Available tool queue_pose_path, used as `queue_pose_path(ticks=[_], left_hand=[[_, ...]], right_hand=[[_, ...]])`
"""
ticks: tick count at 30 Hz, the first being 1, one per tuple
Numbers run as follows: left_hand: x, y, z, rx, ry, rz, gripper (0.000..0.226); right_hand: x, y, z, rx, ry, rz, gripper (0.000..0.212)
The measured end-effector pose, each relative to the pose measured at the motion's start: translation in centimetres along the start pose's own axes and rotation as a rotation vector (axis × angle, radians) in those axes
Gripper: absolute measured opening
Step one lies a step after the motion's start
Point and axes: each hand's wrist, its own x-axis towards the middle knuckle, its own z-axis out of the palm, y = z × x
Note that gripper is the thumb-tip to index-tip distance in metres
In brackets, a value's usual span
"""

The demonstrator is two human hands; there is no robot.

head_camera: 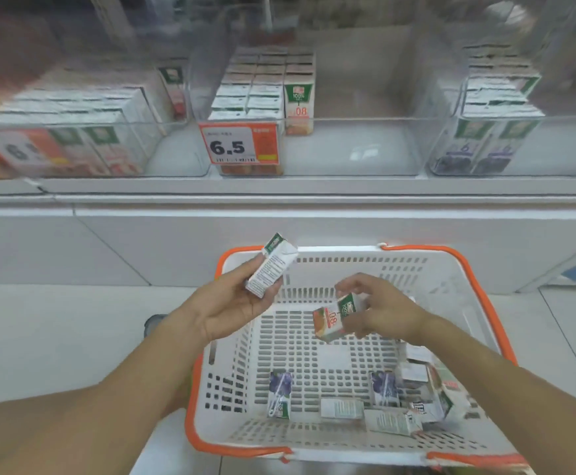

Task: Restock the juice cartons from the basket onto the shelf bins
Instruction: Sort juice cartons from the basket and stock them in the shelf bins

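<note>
left hand (231, 303) palm up above the basket's far left corner, fingers curled round a white juice carton (270, 270), thumb on its left side, carton tilted with top end pointing up-right. right hand (379, 310) above the basket middle, palm down, fingertips pinching an orange-label carton (336, 318) from its right end; the carton hangs tilted, lower end toward the left. both forearms reach in from the bottom edge, wrists roughly level.

white basket (427, 269) with orange rim sits on the floor below the shelf. loose cartons lie on its near floor: a purple carton (279, 394) upright near left, another purple one (384, 389) toward the right, several white-faced ones flat beside it.

shelf above: clear middle bin (348, 152) with carton rows at its left side behind a 6.5 price tag (231, 145); left bin (74, 145) and right bin (478, 145) hold cartons.
</note>
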Motion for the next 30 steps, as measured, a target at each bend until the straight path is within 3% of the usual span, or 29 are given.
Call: queue_pose_path(ticks=[3, 6, 9, 11, 13, 17, 20, 24, 27, 30], left_hand=[[-3.1, 2.3, 2.0, 0.083, -0.114, 0.073, 0.061], [-6.4, 5.4, 4.2, 0.336, -0.158, 0.11, 0.066], [-9.2, 9.2, 6.2, 0.678, -0.21, 0.198, 0.068], [-10.0, 11.0, 7.0, 0.778, -0.2, 0.271, 0.07], [-10.2, 12.0, 7.8, 0.795, -0.185, 0.341, 0.063], [-8.6, 12.7, 10.2, 0.679, -0.102, 0.499, 0.029], [-6.8, 13.3, 11.9, 0.526, -0.102, 0.554, 0.033], [-4.9, 13.4, 11.7, 0.458, -0.081, 0.601, 0.035], [-4.3, 13.5, 11.2, 0.422, -0.025, 0.63, 0.017], [-3.5, 13.4, 10.8, 0.452, 0.021, 0.65, 0.04]], right_hand=[[-1.8, -4.9, -1.5, 0.137, 0.028, -0.115, 0.065], [-3.2, -9.0, -3.0, 0.248, 0.079, -0.247, 0.076], [-4.4, -13.1, -4.3, 0.465, 0.06, -0.373, 0.058], [-4.9, -15.8, -4.8, 0.456, 0.1, -0.457, 0.04], [-5.0, -18.3, -5.4, 0.43, 0.202, -0.556, 0.038], [-3.2, -23.1, -7.1, 0.222, 0.47, -0.696, 0.032], [0.0, -25.9, -8.5, 0.111, 0.575, -0.667, 0.028], [5.8, -27.8, -9.1, -0.12, 0.636, -0.496, 0.025], [9.2, -27.6, -8.4, -0.34, 0.642, -0.354, 0.028], [11.3, -26.7, -7.5, -0.363, 0.687, -0.244, 0.031]])
